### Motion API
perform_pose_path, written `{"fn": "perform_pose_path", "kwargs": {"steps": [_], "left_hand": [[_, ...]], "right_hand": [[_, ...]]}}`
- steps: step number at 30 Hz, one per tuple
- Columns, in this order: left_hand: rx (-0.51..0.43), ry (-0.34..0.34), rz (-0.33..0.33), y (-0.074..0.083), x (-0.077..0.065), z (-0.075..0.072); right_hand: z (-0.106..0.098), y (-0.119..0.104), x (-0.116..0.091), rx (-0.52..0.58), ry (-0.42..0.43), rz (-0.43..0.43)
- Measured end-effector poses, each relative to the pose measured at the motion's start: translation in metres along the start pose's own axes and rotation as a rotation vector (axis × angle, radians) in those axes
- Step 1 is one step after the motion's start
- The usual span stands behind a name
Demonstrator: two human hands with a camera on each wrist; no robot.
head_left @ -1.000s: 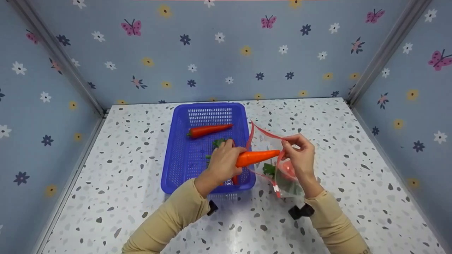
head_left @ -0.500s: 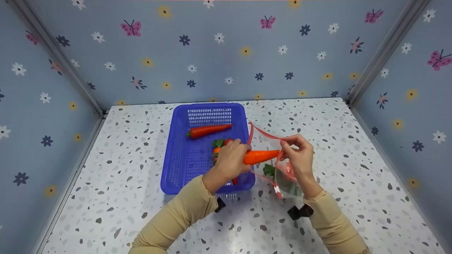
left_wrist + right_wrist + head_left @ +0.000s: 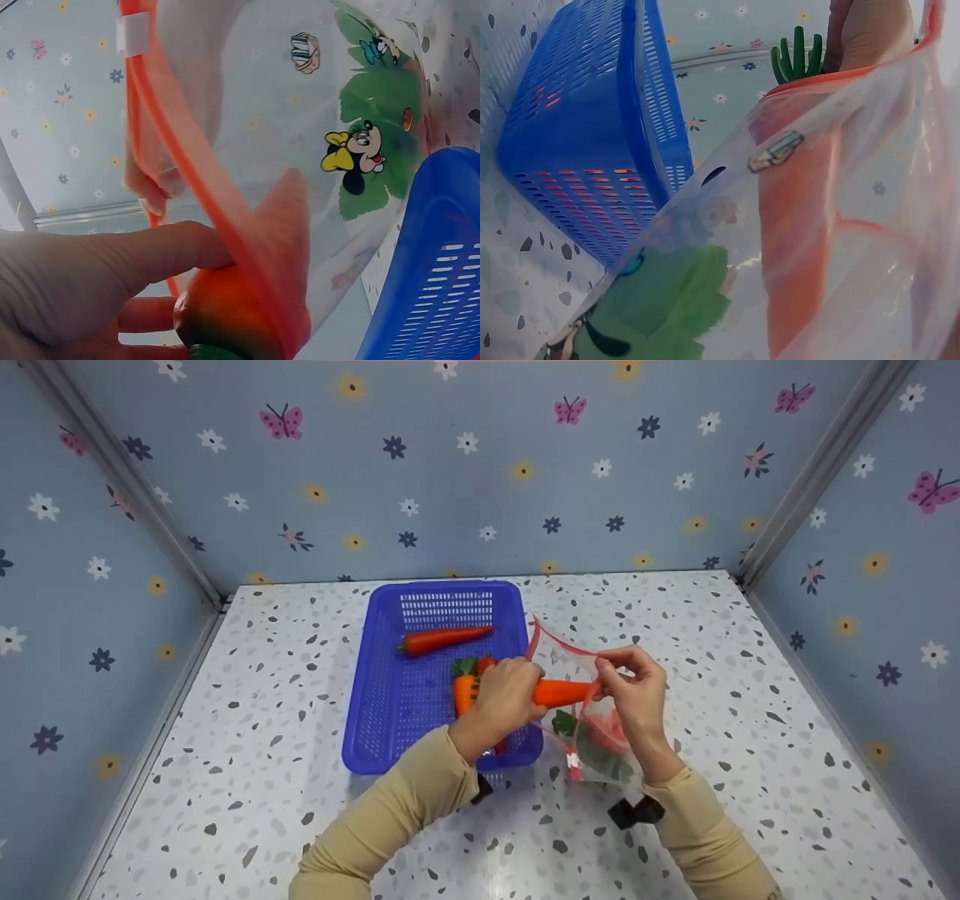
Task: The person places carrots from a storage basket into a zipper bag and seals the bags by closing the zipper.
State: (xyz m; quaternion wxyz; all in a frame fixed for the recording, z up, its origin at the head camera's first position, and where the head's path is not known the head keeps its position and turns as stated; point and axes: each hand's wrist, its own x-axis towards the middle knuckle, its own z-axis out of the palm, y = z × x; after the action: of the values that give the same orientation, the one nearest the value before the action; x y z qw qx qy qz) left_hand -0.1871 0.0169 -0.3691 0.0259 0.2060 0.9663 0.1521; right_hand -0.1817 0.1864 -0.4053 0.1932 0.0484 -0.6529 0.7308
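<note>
My left hand point(image 3: 506, 697) grips a carrot point(image 3: 564, 693), whose pointed end reaches into the mouth of a clear zip bag point(image 3: 570, 664). In the right wrist view the carrot point(image 3: 795, 225) shows through the plastic, its green stem stubs point(image 3: 799, 60) outside the rim. My right hand point(image 3: 637, 690) pinches the bag's red rim on the right, so the mouth gapes. Cartoon prints mark the bag point(image 3: 255, 112). A green leafy piece point(image 3: 600, 757) and something pinkish-red point(image 3: 606, 729) show lower in the bag.
A blue perforated basket point(image 3: 360, 690) stands left of the bag. In it lie a long red chili-like vegetable point(image 3: 446, 640), another orange item point(image 3: 463, 694) and a red piece with green leaves point(image 3: 465, 665). Patterned walls point(image 3: 480, 472) enclose the speckled table point(image 3: 262, 697).
My left hand has moved right with the carrot, over the basket's edge and deeper into the bag's mouth. The right hand has stayed at the rim; the bag's lower part has shifted slightly left.
</note>
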Motion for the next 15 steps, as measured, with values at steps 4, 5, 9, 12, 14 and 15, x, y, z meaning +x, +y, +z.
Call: {"fn": "perform_pose_path", "kwargs": {"steps": [4,5,9,12,14,15], "left_hand": [[0.01,-0.016,0.001,0.0032,0.0058,0.0041],[0.005,-0.017,0.006,0.0037,0.007,0.0048],[-0.014,0.006,0.053,0.0045,0.0086,0.0062],[-0.028,0.05,0.092,0.004,0.0061,0.0057],[-0.069,0.066,0.094,0.0031,0.0042,0.0052],[-0.093,0.077,0.096,0.0023,0.0034,0.0049]], "right_hand": [[0.0009,-0.0018,0.001,0.017,0.025,-0.006],[0.0012,-0.0023,0.0012,0.02,0.034,-0.009],[0.0007,-0.002,0.0031,0.055,0.063,-0.066],[-0.004,0.0054,0.0063,0.13,0.064,-0.134],[-0.005,0.0049,0.007,0.141,0.08,-0.151],[-0.0052,0.0042,0.0072,0.141,0.088,-0.154]]}}
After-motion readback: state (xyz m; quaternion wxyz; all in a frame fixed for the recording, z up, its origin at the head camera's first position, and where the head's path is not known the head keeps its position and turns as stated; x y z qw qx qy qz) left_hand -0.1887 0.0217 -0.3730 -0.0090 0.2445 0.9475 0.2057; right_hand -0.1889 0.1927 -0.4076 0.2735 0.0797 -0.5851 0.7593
